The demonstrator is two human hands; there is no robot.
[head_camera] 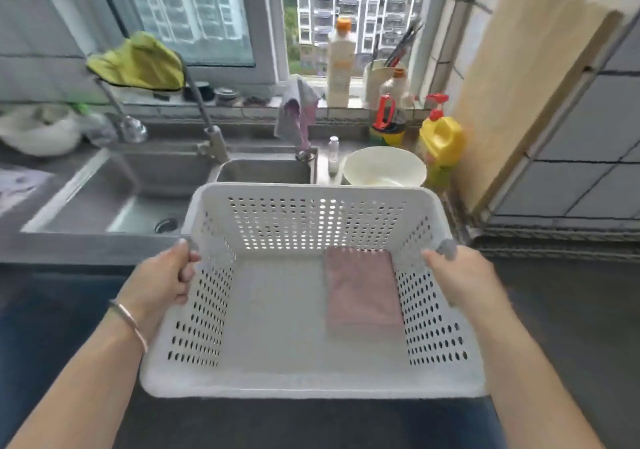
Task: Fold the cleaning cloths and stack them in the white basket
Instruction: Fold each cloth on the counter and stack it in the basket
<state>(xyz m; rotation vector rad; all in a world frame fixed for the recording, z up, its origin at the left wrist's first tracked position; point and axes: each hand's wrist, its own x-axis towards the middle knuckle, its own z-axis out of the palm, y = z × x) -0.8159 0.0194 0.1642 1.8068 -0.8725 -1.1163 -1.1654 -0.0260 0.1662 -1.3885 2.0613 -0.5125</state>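
Here the left hand (pixel 162 279) and right hand (pixel 464 275) each grip the white basket (pixel 277 384), holding one folded pink cloth (pixel 362 293).

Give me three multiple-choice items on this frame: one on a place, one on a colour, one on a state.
1. Where does the folded cloth lie in the white basket?
A. right side of the floor
B. left side
C. over the rim

2. What colour is the cloth on the tap?
A. blue
B. yellow-green
C. red

3. How do the hands meet the basket?
A. both grip its sides
B. only one touches
C. neither touches

A: it lies by the right wall.
B: its colour shows plainly.
A: left hand and right hand hold opposite side rims.
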